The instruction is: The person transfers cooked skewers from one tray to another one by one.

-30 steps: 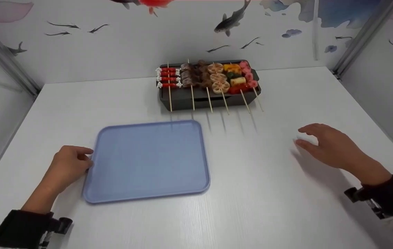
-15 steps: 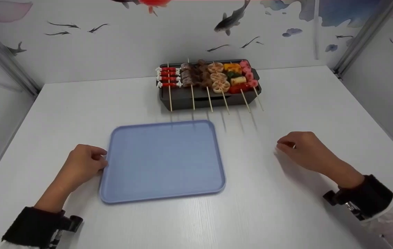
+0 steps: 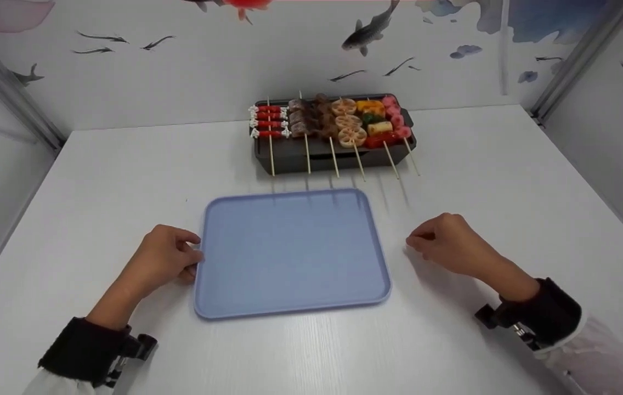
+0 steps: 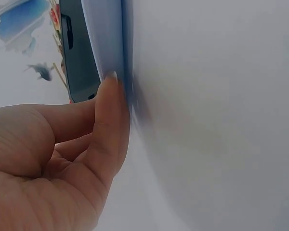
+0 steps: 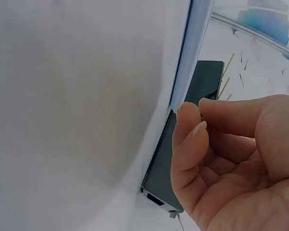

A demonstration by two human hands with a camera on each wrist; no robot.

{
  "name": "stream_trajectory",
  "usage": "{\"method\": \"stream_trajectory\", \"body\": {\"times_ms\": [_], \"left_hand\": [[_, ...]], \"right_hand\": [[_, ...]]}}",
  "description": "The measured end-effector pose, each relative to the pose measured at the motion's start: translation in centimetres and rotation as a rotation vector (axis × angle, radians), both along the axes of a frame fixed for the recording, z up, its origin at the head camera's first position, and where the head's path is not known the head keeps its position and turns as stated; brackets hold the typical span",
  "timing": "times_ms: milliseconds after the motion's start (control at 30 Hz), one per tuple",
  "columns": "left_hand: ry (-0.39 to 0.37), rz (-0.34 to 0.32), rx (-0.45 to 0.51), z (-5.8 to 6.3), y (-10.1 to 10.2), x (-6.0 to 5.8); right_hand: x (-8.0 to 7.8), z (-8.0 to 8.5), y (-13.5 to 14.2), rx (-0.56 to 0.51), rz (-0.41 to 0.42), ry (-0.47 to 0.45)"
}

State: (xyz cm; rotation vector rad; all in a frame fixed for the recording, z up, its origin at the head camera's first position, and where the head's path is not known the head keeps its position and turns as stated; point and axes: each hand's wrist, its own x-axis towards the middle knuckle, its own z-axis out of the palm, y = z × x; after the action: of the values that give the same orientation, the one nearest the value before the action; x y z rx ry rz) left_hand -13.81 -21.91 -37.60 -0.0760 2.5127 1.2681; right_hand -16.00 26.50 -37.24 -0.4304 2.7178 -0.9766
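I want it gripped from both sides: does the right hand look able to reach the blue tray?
Probably yes: the right hand is just beside the blue tray, with nothing visible blocking the gap.

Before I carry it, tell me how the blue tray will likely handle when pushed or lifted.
The blue tray is probably stiff, its edges showing no sag. Lying broad and flat on the white table, it should slide rather than tip. Its thin, low rim suggests it is light for its size.
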Motion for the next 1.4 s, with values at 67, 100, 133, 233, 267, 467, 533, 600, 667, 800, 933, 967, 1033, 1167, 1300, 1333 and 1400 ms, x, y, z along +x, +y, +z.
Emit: {"method": "stream_trajectory", "body": {"times_ms": [67, 100, 133, 233, 267, 467, 533, 600, 667, 800, 933, 967, 1033, 1167, 1300, 1333, 1400], "left_hand": [[0.000, -0.007, 0.013, 0.0, 0.5, -0.1], [0.001, -0.008, 0.015, 0.0, 0.7, -0.1], [-0.001, -0.009, 0.019, 0.0, 0.8, -0.2], [-0.010, -0.005, 0.028, 0.0, 1.3, -0.2], [-0.012, -0.006, 0.033, 0.0, 1.5, -0.3], [-0.001, -0.038, 0.051, -0.1, 2.6, -0.6], [0.001, -0.043, 0.053, -0.1, 3.0, -0.7], [0.001, -0.048, 0.053, -0.2, 3.4, -0.8], [-0.002, -0.052, 0.053, -0.2, 3.8, -0.8], [-0.006, -0.060, 0.059, -0.3, 4.5, -0.9], [-0.007, -0.070, 0.061, -0.3, 5.2, -1.0], [-0.005, -0.073, 0.061, -0.3, 5.4, -1.0], [-0.007, -0.081, 0.062, -0.4, 5.7, -1.1], [-0.015, -0.090, 0.069, -0.3, 6.4, -1.2], [-0.026, -0.092, 0.072, -0.3, 7.0, -1.3], [-0.027, -0.094, 0.072, -0.3, 7.1, -1.3], [-0.023, -0.102, 0.074, -0.3, 7.4, -1.3]], "right_hand": [[-0.1, -0.1, -0.4, 0.004, 0.014, -0.009], [-0.1, -0.1, -0.5, 0.008, 0.024, -0.010], [-0.1, -0.2, -0.7, 0.013, 0.033, -0.014], [-0.3, -0.3, -1.0, 0.023, 0.056, -0.013], [-0.4, -0.3, -1.1, 0.026, 0.061, -0.011], [-0.6, -0.4, -1.2, 0.039, 0.057, -0.042], [-0.7, -0.3, -1.2, 0.040, 0.051, -0.062], [-0.6, -0.1, -1.0, 0.043, 0.039, -0.079], [-0.7, 0.0, -0.9, 0.047, 0.026, -0.093], [-0.8, 0.3, -0.5, 0.058, 0.009, -0.116], [-1.0, 0.5, 0.1, 0.062, 0.004, -0.133], [-1.0, 0.6, 0.3, 0.063, 0.001, -0.137], [-1.1, 0.6, 0.6, 0.069, -0.003, -0.142], [-1.3, 0.7, 1.1, 0.082, -0.015, -0.155], [-1.4, 0.8, 1.6, 0.092, -0.020, -0.163], [-1.4, 0.8, 1.8, 0.094, -0.019, -0.162], [-1.4, 0.8, 2.1, 0.099, -0.018, -0.163]]}}
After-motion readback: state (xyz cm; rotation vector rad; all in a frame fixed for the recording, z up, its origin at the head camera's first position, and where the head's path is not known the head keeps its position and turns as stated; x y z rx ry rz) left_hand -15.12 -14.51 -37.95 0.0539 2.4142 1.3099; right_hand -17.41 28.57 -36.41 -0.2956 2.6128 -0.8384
